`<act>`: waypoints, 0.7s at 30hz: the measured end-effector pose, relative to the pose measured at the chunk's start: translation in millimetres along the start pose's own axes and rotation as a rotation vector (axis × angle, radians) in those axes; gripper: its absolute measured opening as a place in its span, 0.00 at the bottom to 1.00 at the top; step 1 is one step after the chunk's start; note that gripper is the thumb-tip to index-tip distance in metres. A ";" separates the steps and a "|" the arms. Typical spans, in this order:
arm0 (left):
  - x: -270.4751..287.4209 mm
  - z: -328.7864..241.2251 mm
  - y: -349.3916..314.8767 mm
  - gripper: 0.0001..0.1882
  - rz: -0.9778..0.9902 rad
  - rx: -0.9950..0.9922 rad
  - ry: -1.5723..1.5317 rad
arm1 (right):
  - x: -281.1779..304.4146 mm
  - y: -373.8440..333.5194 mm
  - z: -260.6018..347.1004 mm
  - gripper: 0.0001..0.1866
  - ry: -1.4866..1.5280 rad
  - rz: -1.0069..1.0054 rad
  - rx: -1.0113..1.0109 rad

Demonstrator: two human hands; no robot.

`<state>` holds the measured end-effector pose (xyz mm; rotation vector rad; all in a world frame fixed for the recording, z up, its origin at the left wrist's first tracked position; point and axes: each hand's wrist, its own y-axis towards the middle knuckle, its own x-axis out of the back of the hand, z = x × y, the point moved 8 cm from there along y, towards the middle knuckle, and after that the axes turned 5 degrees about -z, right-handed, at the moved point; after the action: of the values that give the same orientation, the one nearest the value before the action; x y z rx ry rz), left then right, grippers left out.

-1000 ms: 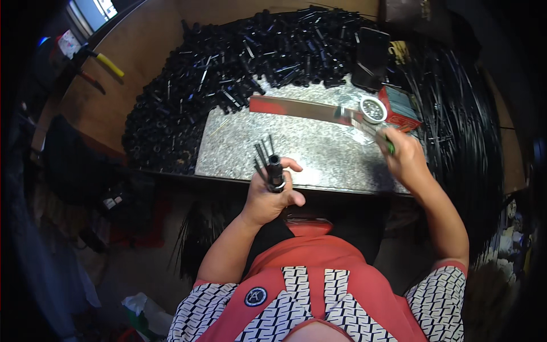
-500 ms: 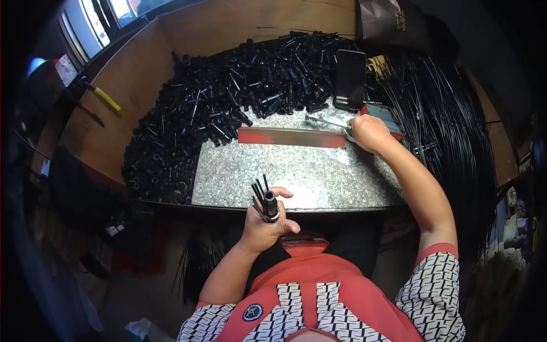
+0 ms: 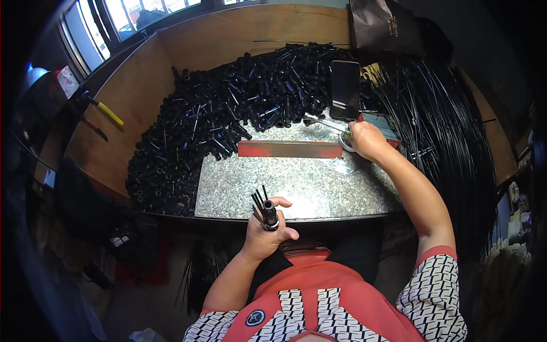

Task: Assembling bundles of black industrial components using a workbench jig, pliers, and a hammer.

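Note:
My left hand (image 3: 263, 235) is closed around a black tube-shaped part (image 3: 269, 211) and several thin black rods (image 3: 257, 198), held upright in front of the table's near edge. Its thumb and index finger stand apart from each other. At the right of the stone slab, my right hand (image 3: 366, 141) has its fingers closed on a slim silver tool (image 3: 327, 123) with a bit of green by the fingers. The tool's far end points left toward the black parts; its kind I cannot make out. A small white round dish-like thing (image 3: 344, 141) sits beside the fingertips, partly hidden.
A long red-and-grey bar (image 3: 289, 149) lies across the speckled stone slab (image 3: 296, 182). Black tubular parts (image 3: 228, 102) are heaped behind and left. A phone (image 3: 345, 88), a red-edged box (image 3: 394, 142) and long black strands (image 3: 439, 125) are at right. Yellow-handled pliers (image 3: 108, 112) hang left.
The whole view has shifted slightly, so the table sits lower in the picture. The silver tool slants a little more; both hands keep their grips.

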<state>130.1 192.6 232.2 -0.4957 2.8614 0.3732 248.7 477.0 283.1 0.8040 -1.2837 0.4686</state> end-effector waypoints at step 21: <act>-11.4 1.6 0.0 0.45 0.011 0.013 -0.331 | 29.5 -112.7 182.8 0.10 1.124 -0.029 0.407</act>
<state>140.9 196.5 233.6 -0.3763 2.5452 0.3971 216.0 263.0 295.2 0.7019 -0.1281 0.9928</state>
